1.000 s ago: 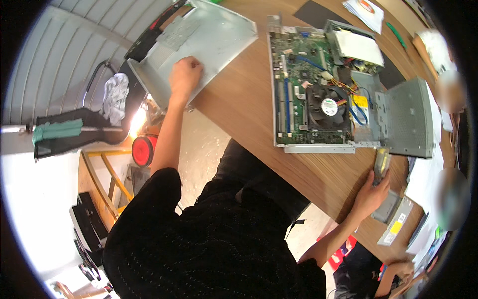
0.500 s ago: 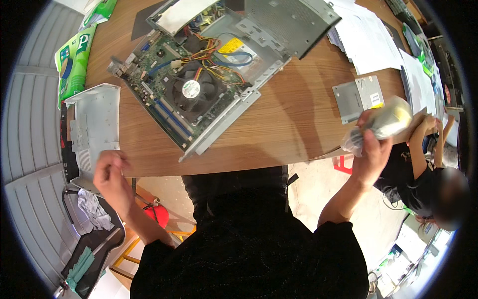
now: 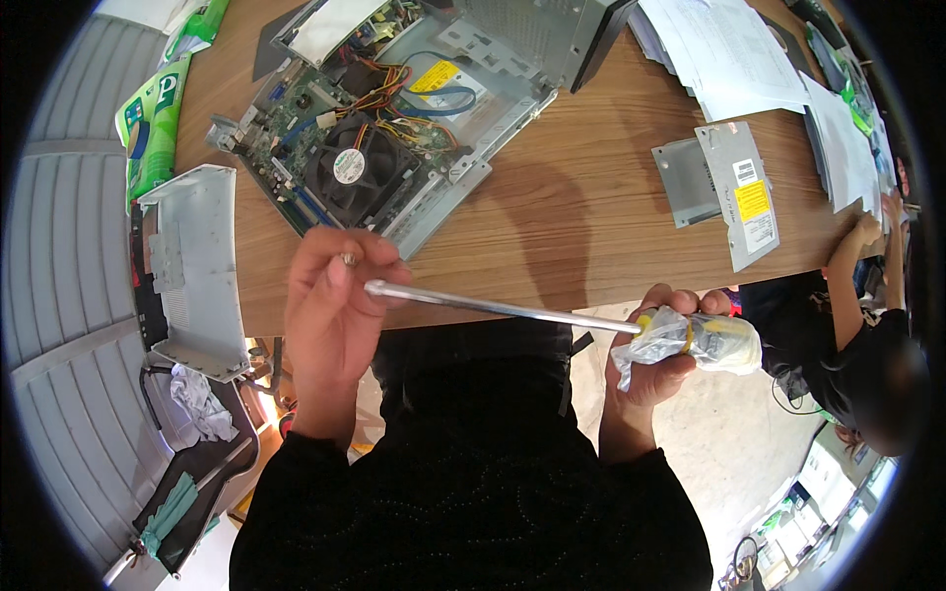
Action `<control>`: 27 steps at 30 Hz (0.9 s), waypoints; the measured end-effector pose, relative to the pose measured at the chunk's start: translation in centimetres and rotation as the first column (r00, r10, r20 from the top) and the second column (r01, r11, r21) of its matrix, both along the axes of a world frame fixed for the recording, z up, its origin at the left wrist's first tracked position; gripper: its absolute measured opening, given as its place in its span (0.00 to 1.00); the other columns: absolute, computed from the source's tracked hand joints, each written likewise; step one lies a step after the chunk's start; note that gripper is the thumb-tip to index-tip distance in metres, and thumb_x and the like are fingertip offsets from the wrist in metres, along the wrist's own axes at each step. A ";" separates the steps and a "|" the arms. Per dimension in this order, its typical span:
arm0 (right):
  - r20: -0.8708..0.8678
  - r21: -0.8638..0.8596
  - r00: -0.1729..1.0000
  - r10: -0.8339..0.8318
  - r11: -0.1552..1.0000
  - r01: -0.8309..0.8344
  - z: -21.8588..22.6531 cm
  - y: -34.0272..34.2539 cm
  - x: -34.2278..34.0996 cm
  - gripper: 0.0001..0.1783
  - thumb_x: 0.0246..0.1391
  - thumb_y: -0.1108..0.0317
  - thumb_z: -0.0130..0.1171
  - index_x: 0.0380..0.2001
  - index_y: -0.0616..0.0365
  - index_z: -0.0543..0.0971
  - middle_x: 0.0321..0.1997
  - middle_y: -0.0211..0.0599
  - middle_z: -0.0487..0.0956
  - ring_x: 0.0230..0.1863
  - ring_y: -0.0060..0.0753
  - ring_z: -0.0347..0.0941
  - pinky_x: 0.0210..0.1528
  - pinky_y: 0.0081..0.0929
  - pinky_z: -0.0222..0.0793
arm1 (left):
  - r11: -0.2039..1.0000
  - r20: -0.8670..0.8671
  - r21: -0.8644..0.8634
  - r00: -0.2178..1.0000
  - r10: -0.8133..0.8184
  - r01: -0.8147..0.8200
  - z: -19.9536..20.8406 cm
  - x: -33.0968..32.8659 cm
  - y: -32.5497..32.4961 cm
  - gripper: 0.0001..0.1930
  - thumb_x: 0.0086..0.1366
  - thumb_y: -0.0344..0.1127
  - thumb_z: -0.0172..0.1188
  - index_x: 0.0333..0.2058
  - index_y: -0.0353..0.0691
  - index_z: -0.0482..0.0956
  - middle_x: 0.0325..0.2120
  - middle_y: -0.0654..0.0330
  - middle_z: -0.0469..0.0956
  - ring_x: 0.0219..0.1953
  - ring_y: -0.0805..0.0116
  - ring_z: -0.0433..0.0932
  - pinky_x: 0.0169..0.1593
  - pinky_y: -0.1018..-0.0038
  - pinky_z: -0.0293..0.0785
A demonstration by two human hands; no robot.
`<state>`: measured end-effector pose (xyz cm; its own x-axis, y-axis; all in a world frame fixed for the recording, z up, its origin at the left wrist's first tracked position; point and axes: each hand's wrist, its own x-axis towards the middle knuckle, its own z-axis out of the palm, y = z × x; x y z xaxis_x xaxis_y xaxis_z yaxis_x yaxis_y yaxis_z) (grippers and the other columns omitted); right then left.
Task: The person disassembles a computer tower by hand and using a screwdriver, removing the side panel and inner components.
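My left hand (image 3: pixel 330 320) pinches a small screw (image 3: pixel 349 259) between thumb and fingertips, in front of the open computer case (image 3: pixel 471 179). In my right hand (image 3: pixel 645 382) is a long screwdriver (image 3: pixel 503 307), its yellowish handle wrapped in clear plastic. The metal shaft points left, its tip close to my left fingers; I cannot tell whether they touch. Inside the case show a green circuit board, a black fan (image 3: pixel 360 182) and bundled coloured wires. A grey metal bracket (image 3: pixel 724 222) with a yellow and white label lies on the table, beyond my right hand.
A detached case cover (image 3: pixel 202 266) stands at the table's left edge, near a green packet (image 3: pixel 158 128). Paper stacks (image 3: pixel 724 59) lie at the far right. Another person (image 3: pixel 808 325) is at the right, arms on the table. A grey shutter wall (image 3: pixel 69 227) is on the left.
Both hands have come inward, the left one up and right. The screwdriver has turned so its shaft now points left. The case and bracket appear shifted as the view moved.
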<state>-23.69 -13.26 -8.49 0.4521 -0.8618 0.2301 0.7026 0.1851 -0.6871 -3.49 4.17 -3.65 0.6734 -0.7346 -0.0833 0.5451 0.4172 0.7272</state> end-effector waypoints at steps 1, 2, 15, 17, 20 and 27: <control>0.003 0.003 0.999 -0.053 0.999 0.053 -0.3 0.0 -0.1 0.34 0.40 0.53 0.71 0.43 0.49 0.61 0.41 0.36 0.77 0.43 0.26 0.74 0.45 0.24 0.69 | 1.000 -0.001 0.006 1.000 0.004 -0.004 -0.1 0.0 -0.4 0.10 0.65 0.36 0.52 0.39 0.35 0.69 0.39 0.48 0.74 0.40 0.59 0.77 0.46 0.69 0.76; -0.019 -0.029 0.991 -0.134 0.991 0.134 -0.4 -0.2 0.0 0.34 0.40 0.54 0.71 0.44 0.49 0.61 0.41 0.35 0.77 0.43 0.24 0.73 0.45 0.24 0.69 | 0.993 -0.117 -0.116 0.993 -0.031 0.017 -0.3 -0.3 -1.1 0.09 0.66 0.35 0.51 0.40 0.36 0.69 0.40 0.48 0.74 0.41 0.59 0.77 0.46 0.68 0.77; 0.130 -0.078 0.974 -0.187 0.977 0.199 -0.7 -2.6 -2.7 0.29 0.42 0.65 0.69 0.44 0.55 0.64 0.45 0.45 0.74 0.48 0.33 0.72 0.48 0.30 0.77 | 0.924 -0.303 -0.322 0.902 -0.309 0.209 -2.6 -1.5 -7.5 0.09 0.68 0.30 0.44 0.44 0.33 0.67 0.44 0.44 0.72 0.48 0.55 0.75 0.50 0.67 0.77; 0.130 -0.083 0.976 -0.173 0.979 0.184 -1.0 -3.0 -2.8 0.29 0.42 0.64 0.70 0.44 0.55 0.64 0.45 0.44 0.75 0.48 0.32 0.72 0.47 0.29 0.77 | 0.935 -0.271 -0.287 0.919 -0.288 0.209 -2.5 -1.5 -7.7 0.09 0.68 0.30 0.44 0.43 0.33 0.67 0.44 0.43 0.72 0.47 0.56 0.75 0.49 0.68 0.78; 0.053 -0.095 0.968 -0.247 0.963 0.251 -1.7 -2.9 -3.1 0.31 0.41 0.62 0.70 0.45 0.54 0.64 0.44 0.43 0.75 0.48 0.32 0.72 0.48 0.28 0.76 | 0.950 -0.196 -0.219 0.944 -0.265 0.221 -2.7 -1.3 -7.8 0.09 0.68 0.30 0.45 0.43 0.33 0.67 0.44 0.43 0.72 0.46 0.57 0.76 0.48 0.69 0.78; -0.128 -0.298 0.922 -0.366 0.901 0.316 -1.8 -2.7 -2.5 0.31 0.39 0.55 0.72 0.42 0.51 0.64 0.41 0.37 0.77 0.42 0.26 0.73 0.47 0.23 0.71 | 0.984 -0.108 -0.014 0.978 -0.180 0.180 -2.7 -1.7 -7.6 0.08 0.67 0.30 0.47 0.42 0.34 0.69 0.42 0.46 0.74 0.45 0.59 0.77 0.46 0.73 0.78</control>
